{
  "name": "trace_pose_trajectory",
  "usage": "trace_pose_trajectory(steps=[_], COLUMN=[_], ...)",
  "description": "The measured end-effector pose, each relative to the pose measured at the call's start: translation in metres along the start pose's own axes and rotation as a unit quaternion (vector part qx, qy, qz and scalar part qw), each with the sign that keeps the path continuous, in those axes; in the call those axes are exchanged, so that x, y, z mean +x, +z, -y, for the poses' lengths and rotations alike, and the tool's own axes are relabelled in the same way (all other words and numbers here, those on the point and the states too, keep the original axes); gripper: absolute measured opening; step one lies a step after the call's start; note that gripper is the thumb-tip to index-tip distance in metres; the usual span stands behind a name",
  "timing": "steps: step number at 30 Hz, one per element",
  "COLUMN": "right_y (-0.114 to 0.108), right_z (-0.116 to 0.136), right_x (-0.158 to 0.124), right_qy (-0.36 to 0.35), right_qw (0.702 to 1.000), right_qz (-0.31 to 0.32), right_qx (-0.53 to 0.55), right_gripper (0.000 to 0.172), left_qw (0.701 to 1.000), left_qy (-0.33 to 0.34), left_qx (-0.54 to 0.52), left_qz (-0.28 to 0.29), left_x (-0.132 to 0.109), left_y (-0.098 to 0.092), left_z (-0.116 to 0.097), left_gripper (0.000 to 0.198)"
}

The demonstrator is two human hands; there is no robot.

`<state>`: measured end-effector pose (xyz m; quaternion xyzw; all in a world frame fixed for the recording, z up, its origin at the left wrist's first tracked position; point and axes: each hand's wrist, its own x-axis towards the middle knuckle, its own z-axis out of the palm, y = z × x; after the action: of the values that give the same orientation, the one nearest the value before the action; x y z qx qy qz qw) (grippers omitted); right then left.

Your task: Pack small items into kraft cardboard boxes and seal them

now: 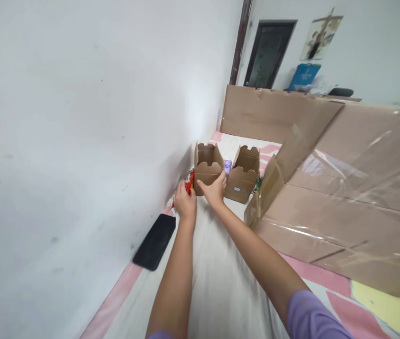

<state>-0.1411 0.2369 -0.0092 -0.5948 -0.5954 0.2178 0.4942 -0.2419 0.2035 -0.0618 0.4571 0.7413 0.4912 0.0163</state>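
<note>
Two small open cardboard boxes stand side by side on a white sheet (221, 273): the left box (207, 170) and the right box (243, 175). My right hand (214, 189) grips the lower front corner of the left box. My left hand (185, 203) is closed on a red packet (189, 183) just left of that box, near the wall. A small purple item (228, 165) shows between the two boxes.
A black phone (155, 241) lies by the white wall at left. A large taped cardboard box (344, 197) fills the right side, one flap (267, 188) hanging open near the small boxes. Something green (257, 184) peeks out beside the right box.
</note>
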Motion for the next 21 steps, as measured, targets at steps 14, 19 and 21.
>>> trace_pose_trajectory(steps=[14,19,21], right_y=[-0.028,-0.105,-0.138], right_z=[0.013,0.038,0.036], right_x=[-0.010,-0.097,-0.146], right_qy=[-0.125,-0.221,-0.303], right_qw=[0.986,0.958,0.932], right_qz=[-0.031,0.078,0.144], right_qx=[0.106,0.163,0.137], right_gripper=[0.079,0.074,0.065], left_qw=[0.985,0.976,0.974], left_qy=[-0.046,-0.009,-0.014], left_qx=[-0.153,-0.216,-0.228], left_qz=[-0.070,-0.028,0.009], left_x=[-0.013,-0.056,-0.092], left_y=[-0.059,-0.156,-0.195], left_z=[-0.044,-0.031,-0.012], left_gripper=[0.040,0.043,0.045])
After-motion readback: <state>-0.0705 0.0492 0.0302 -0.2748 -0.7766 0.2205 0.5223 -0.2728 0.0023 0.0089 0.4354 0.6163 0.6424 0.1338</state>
